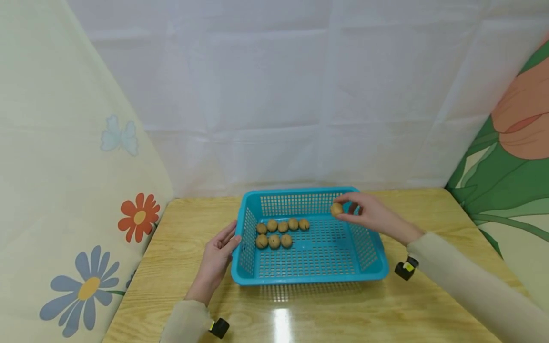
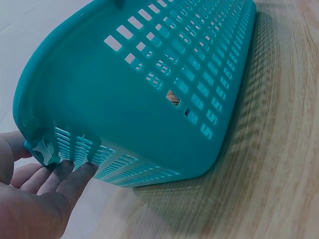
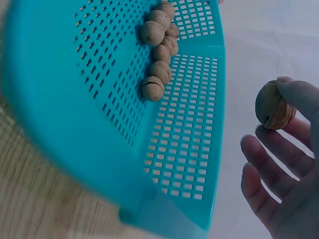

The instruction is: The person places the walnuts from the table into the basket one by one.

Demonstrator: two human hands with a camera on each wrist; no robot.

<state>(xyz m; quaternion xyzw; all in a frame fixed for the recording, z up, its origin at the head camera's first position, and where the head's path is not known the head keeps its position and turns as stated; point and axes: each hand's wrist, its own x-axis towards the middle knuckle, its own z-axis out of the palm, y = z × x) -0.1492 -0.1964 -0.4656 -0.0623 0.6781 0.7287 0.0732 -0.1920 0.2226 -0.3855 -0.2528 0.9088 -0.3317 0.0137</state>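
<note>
A blue plastic basket [image 1: 309, 280] with perforated walls sits on the table. Inside, walnuts [image 1: 274, 241] lie in two rows toward its left half, several in the back row and three in front. My right hand [image 1: 372, 214] pinches one walnut [image 3: 273, 105] between thumb and fingertips above the basket's right back part. At the left end, my left hand [image 1: 216, 259] holds the basket's rim, thumb on the edge and fingers [image 2: 75, 184] against the outside of the wall.
The wooden table [image 1: 167, 267] extends around the basket. Behind it hangs a white cloth [image 1: 266, 119]. Flower-printed cloths stand on the left [image 1: 51, 181] and right. Small black devices [image 1: 220, 327] are strapped at both wrists.
</note>
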